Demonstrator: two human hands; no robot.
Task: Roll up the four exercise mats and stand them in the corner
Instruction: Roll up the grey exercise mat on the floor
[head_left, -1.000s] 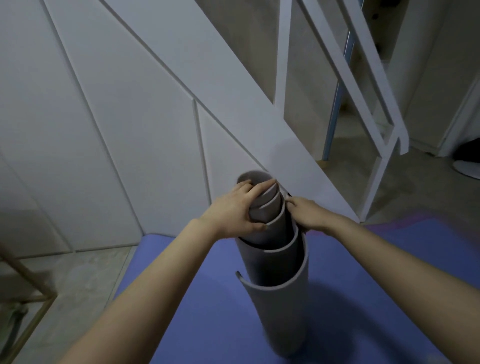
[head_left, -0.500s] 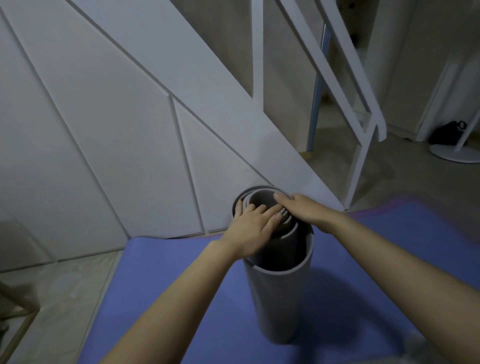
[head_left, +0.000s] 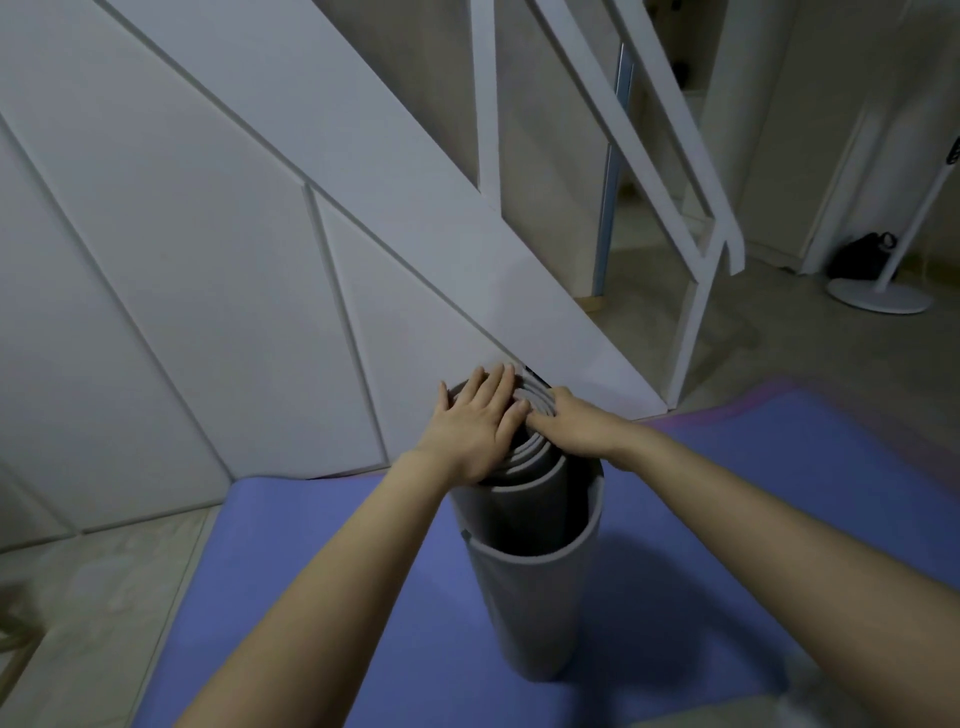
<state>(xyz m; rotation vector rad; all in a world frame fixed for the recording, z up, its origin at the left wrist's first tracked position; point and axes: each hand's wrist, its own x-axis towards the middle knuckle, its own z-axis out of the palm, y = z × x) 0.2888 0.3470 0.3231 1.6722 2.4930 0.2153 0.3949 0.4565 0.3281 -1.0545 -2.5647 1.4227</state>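
It looks like a home. A white staircase (head_left: 395, 171) rises over a panelled wall (head_left: 182, 312). A bag (head_left: 860, 257) sits by a floor stand (head_left: 878, 299).

A white panelled wall (head_left: 182, 260) fills the left side, cut by slanting seams that run down to the right. Along its upper edge lies a broad white sloping board (head_left: 415, 208), the side of a staircase, which descends to the floor near the middle. A white railing (head_left: 675, 171) with a slanted handrail and upright posts stands beyond it, and a slim blue post (head_left: 615, 182) rises behind. The floor (head_left: 104, 597) is pale and mottled. At far right a round white stand base (head_left: 878, 296) sits on the floor, a black bag (head_left: 857, 257) just behind it. The light is dim and cool.
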